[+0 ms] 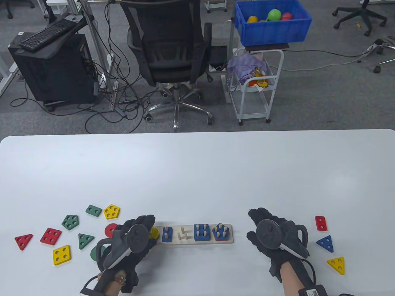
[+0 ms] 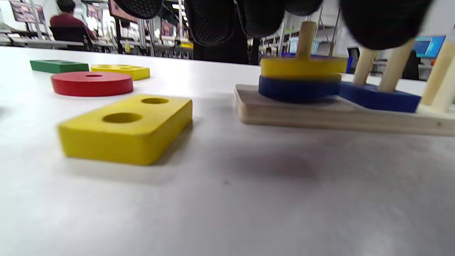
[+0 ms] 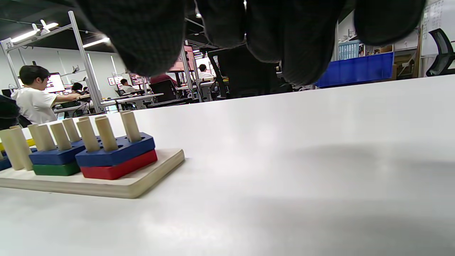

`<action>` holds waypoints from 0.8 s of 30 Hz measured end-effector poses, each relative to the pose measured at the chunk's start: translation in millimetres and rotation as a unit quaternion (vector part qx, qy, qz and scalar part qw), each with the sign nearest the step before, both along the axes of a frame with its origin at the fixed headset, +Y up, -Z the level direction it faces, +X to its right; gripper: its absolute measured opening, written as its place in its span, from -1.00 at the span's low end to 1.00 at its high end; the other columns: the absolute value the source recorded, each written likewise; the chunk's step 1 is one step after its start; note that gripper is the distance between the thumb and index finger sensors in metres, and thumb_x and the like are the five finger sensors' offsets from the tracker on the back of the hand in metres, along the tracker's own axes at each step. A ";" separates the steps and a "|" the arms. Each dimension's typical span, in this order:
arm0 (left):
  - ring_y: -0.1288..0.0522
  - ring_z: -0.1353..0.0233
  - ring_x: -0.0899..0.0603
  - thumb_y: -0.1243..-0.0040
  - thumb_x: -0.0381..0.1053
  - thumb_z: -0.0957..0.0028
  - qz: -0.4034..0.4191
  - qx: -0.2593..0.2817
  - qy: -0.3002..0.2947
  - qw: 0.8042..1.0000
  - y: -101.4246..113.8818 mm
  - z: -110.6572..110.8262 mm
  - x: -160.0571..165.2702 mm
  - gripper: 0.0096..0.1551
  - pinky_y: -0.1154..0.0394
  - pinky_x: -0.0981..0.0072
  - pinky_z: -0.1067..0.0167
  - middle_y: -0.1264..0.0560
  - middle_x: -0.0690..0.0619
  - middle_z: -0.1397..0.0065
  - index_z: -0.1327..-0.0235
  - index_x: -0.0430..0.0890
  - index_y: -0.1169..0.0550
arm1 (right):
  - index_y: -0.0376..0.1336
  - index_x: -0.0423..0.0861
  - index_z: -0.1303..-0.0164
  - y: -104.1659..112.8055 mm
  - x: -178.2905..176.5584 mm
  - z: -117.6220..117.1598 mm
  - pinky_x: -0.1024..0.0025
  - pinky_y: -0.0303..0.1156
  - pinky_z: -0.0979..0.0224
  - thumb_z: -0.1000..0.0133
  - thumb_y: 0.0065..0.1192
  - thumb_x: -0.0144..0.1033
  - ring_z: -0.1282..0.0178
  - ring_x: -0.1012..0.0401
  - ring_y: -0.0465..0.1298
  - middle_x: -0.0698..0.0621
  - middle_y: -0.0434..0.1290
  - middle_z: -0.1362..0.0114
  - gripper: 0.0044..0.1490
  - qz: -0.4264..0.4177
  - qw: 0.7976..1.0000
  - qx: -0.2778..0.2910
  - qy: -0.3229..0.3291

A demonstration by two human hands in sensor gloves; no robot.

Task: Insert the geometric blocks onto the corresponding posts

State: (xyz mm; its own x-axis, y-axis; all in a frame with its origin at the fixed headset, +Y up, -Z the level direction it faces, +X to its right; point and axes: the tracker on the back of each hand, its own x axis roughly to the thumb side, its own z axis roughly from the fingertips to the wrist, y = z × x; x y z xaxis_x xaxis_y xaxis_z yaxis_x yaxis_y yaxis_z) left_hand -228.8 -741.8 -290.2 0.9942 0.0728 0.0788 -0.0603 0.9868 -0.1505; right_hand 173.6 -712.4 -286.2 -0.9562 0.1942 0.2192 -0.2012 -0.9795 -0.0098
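Note:
The wooden post base (image 1: pixel 194 241) lies near the front of the table. A yellow disc (image 2: pixel 304 65) sits on a blue disc (image 2: pixel 298 89) on the single post at its left end. My left hand (image 1: pixel 145 229) hovers over that end, fingers (image 2: pixel 213 21) spread just above the yellow disc and holding nothing. A blue rectangle (image 1: pixel 167 234), a blue square (image 1: pixel 202 232) and a blue pentagon (image 1: pixel 221 232) over a red one (image 3: pixel 117 169) sit on their posts. The three-post spot (image 1: pixel 184 234) is bare. My right hand (image 1: pixel 262 222) rests empty right of the base.
Loose blocks lie left of the base: a yellow rectangle (image 2: pixel 128 128), red disc (image 1: pixel 109 228), green disc (image 1: pixel 95 253), green triangle (image 1: pixel 85 240), yellow square (image 1: pixel 61 255) and others. At right lie a red rectangle (image 1: pixel 320 223), blue triangle (image 1: pixel 325 243) and yellow triangle (image 1: pixel 337 264).

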 end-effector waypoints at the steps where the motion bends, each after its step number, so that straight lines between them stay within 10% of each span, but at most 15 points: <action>1: -0.24 -0.75 -0.14 -0.25 0.42 0.09 0.003 -0.001 0.003 1.000 2.6 0.4 -1.9 -0.02 -0.16 -0.32 -0.58 -0.14 0.22 -0.78 -0.60 0.30 -0.14 | 0.13 -0.15 -0.48 1.1 2.4 -0.2 -0.39 0.32 -0.34 0.00 0.34 -0.01 -0.37 -0.20 0.49 -0.29 0.27 -0.53 -0.10 -0.002 1.000 -0.001 -0.005; 13: -0.26 -0.73 -0.15 0.02 0.41 -0.06 0.053 0.055 0.116 0.990 21.8 0.2 -70.0 -0.24 -0.17 -0.29 -0.57 -0.21 0.18 -0.76 -0.57 0.27 -0.23 | 0.13 -0.17 -0.51 21.7 93.0 11.6 -0.41 0.30 -0.33 -0.05 0.31 -0.03 -0.38 -0.26 0.45 -0.32 0.27 -0.54 -0.12 -0.067 0.970 -0.044 -0.229; 24: -0.27 -0.72 -0.15 0.02 0.40 -0.06 0.042 0.039 0.110 0.992 18.1 -0.5 -66.9 -0.24 -0.18 -0.29 -0.57 -0.22 0.17 -0.76 -0.57 0.27 -0.24 | 0.13 -0.23 -0.51 -15.1 172.3 32.2 -0.43 0.29 -0.31 -0.04 0.42 -0.19 -0.36 -0.33 0.45 -0.38 0.26 -0.54 -0.11 0.002 0.840 -0.226 -0.493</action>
State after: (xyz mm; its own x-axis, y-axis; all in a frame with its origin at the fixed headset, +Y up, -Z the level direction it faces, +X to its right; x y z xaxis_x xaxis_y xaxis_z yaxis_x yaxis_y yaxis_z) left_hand -295.6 -723.7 -290.7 0.9786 0.1589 -0.1306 -0.1664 0.9849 -0.0486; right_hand 346.0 -727.5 -254.0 -0.6306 0.0404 -0.7750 -0.3105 -0.9284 0.2042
